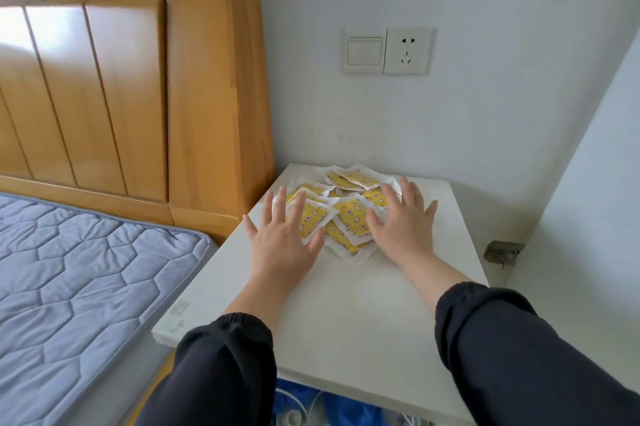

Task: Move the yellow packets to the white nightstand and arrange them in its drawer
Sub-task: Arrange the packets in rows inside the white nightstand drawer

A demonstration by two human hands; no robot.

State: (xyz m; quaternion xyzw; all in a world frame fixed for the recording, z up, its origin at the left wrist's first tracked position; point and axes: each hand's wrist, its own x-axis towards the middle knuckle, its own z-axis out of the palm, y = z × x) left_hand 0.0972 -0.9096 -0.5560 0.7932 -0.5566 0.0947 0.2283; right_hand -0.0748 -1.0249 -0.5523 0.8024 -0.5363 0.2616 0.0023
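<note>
- A heap of yellow packets [350, 217] sits toward the back of the white nightstand [346, 304] tabletop.
- The left hand [280, 238] and right hand [403, 223], fingers straight and spread, rest on its sides.

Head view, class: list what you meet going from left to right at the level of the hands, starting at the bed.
blue quilted mattress → left hand → pile of yellow packets → right hand → small brown object, just past the right edge of the white nightstand.
</note>
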